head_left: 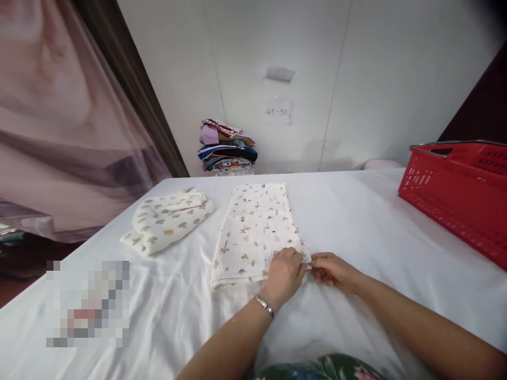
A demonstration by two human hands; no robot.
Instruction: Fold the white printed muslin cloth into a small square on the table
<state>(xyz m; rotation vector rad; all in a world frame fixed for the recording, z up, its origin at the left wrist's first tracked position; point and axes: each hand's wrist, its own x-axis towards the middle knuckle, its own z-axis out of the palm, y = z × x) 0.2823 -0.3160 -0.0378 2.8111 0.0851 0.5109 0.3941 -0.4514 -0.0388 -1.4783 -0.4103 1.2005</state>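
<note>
A white cloth with small printed plants and figures (253, 232) lies folded into a long rectangle in the middle of the table. My left hand (285, 272), with a silver bracelet at the wrist, rests on its near right corner, fingers curled onto the layered edge. Just to the right, my right hand (332, 270) pinches the same corner between thumb and fingers. To the left, apart from both hands, a second cream cloth with grey-green mushroom-like shapes (168, 219) lies loosely bunched.
A white sheet (166, 327) covers the table. A red plastic basket (455, 195) stands at the right edge. Behind the table is a stack of folded fabrics (227, 148) against the wall. A pixelated object (87, 303) lies at the near left; a pinkish curtain (71, 116) hangs beyond.
</note>
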